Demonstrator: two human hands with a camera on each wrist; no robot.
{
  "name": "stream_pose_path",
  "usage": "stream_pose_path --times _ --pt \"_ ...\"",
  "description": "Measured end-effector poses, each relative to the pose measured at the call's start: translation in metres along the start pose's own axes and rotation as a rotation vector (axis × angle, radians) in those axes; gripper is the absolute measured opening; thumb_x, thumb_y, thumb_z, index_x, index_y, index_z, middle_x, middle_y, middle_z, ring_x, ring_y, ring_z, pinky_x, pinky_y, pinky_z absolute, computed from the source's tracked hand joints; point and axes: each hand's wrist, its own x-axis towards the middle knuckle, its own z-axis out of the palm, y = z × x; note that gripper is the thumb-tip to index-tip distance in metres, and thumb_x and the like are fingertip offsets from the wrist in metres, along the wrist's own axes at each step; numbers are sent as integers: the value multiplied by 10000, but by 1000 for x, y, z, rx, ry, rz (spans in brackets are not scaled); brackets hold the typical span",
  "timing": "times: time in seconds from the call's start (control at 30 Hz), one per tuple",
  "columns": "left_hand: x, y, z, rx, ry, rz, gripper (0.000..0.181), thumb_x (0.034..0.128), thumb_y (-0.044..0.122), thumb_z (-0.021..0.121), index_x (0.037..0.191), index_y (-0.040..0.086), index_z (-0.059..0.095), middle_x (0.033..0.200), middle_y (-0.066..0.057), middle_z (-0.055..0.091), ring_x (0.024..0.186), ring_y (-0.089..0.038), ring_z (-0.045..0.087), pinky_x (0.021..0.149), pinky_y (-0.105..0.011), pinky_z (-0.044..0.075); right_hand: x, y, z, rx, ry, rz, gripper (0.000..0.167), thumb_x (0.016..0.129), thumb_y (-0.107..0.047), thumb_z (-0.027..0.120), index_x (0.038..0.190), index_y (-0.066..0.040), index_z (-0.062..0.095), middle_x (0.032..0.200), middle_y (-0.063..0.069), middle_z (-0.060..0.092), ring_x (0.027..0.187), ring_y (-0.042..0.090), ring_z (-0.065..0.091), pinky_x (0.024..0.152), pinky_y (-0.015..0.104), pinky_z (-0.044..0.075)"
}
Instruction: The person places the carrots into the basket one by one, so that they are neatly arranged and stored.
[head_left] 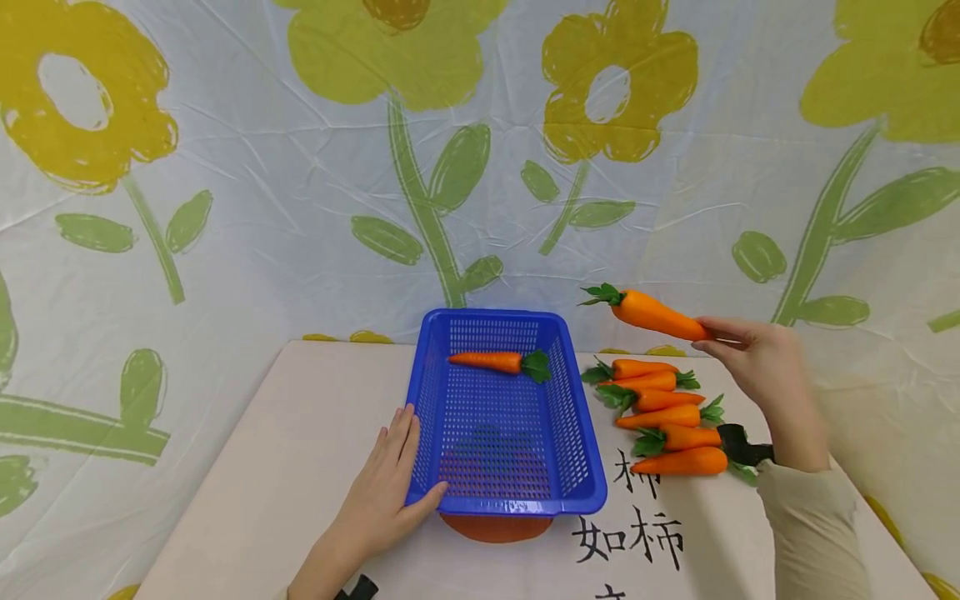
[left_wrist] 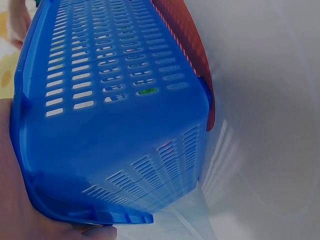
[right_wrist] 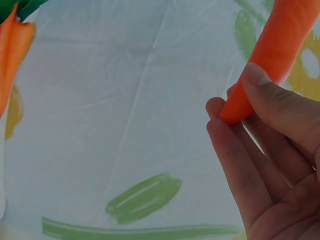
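In the head view, my right hand (head_left: 772,375) pinches an orange carrot (head_left: 656,316) by its narrow tip, held up over the row of carrots (head_left: 678,416), leafy end pointing left. The right wrist view shows thumb and fingertips around the tip of that carrot (right_wrist: 275,55). My left hand (head_left: 382,487) rests on the near left corner of the blue basket (head_left: 517,507), fingers straight along its side; the left wrist view shows the hand (left_wrist: 25,200) against the rim of the basket (left_wrist: 100,145). One carrot (head_left: 487,361) lies inside near the far end, leaves to the right.
A brown-red round shape (head_left: 498,528) shows beneath the basket's near edge. The pale table (head_left: 300,450) bears black written characters (head_left: 630,537) right of the basket. Behind the table hangs a cloth (head_left: 285,250) printed with yellow flowers.
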Motion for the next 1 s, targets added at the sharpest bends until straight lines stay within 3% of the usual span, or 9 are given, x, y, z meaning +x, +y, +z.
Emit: stream_pose_path --times 0.07,0.17,0.2,0.3,0.4,0.5,0.63,0.77,1.0 --pt "0 0 0 -1 4 3 903 918 471 629 1505 -115 272 1603 -250 203 1468 -397 229 1205 -477 171 6 -8 2 -5 0 -5 323 802 -42 811 1108 34 741 956 227 731 738 -167 581 590 9 404" --pt "0 0 0 0 11 7 900 922 476 624 1502 -118 276 1598 -256 214 1463 -404 238 1207 -471 169 15 -20 6 15 -18 8 319 820 -49 797 1123 33 736 979 225 730 808 165 726 612 -3 398" --pt "0 -1 0 1 13 9 896 926 476 620 1501 -120 277 1596 -259 217 1460 -409 241 1208 -468 169 18 -23 8 19 -28 15 321 830 -59 791 1133 31 732 992 227 728 849 283 726 616 -2 395" --pt "0 -1 1 0 5 4 898 927 478 618 1504 -118 273 1597 -258 214 1462 -408 237 1199 -490 192 26 -34 13 40 -48 30 327 844 -74 783 1151 24 726 1024 230 722 959 426 685 640 -9 377" --pt "0 -1 1 -6 -8 -11 903 923 475 625 1508 -112 267 1604 -249 200 1470 -397 223 1181 -525 222 34 -45 20 35 -35 25 324 839 -80 789 1145 8 734 1027 217 725 1007 430 669 657 59 418" --pt "0 0 0 -12 -15 -23 910 918 473 635 1512 -107 263 1611 -238 190 1478 -383 211 1170 -545 233 41 -57 29 40 -22 19 323 838 -70 787 1146 9 734 1025 215 727 1042 424 658 744 272 552" --pt "0 0 0 -12 -5 -16 908 916 469 639 1507 -113 269 1606 -246 198 1472 -391 221 1173 -540 228 50 -68 45 92 -37 24 327 854 -63 770 1168 12 723 1046 227 721 1090 422 640 845 536 550" --pt "1 -1 1 -8 5 -1 902 918 471 633 1501 -120 278 1600 -254 208 1467 -397 230 1168 -542 237 58 -77 65 152 -57 34 315 862 -44 756 1171 6 725 1059 227 719 1099 406 642 880 538 542" --pt "-1 -2 2 -13 -13 -11 903 927 476 615 1515 -107 254 1613 -239 181 1483 -378 194 1196 -502 188 69 -97 105 164 -47 -11 278 850 -11 758 1125 22 740 1045 222 723 1017 372 681 851 488 569"
